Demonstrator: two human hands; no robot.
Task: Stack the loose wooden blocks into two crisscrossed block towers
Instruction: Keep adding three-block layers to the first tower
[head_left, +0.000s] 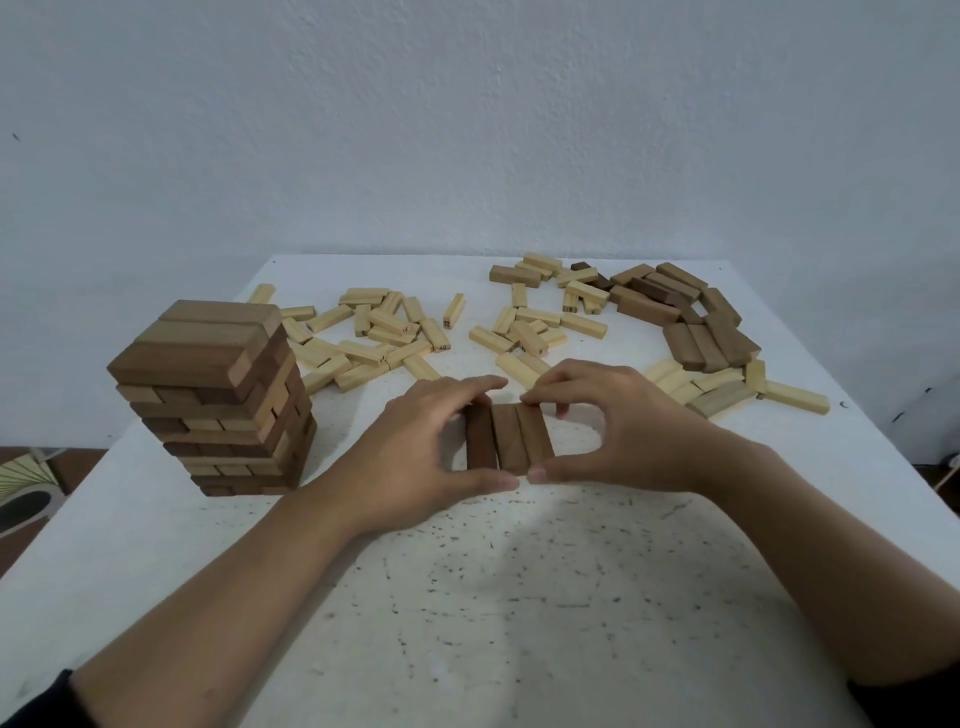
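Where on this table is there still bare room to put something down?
Bare: the table's near half, this side of the left hand and right hand, and the left corner before the tower. Crowded: the far half, strewn with pale blocks and dark blocks.

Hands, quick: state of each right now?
Left hand: pinches the three-block row between thumb and fingers.
Right hand: pinches the same row.

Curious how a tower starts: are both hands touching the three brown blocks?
Touching. The head view shows left hand and right hand pinching the three brown blocks, fingertips at far ends, thumbs at near ends.
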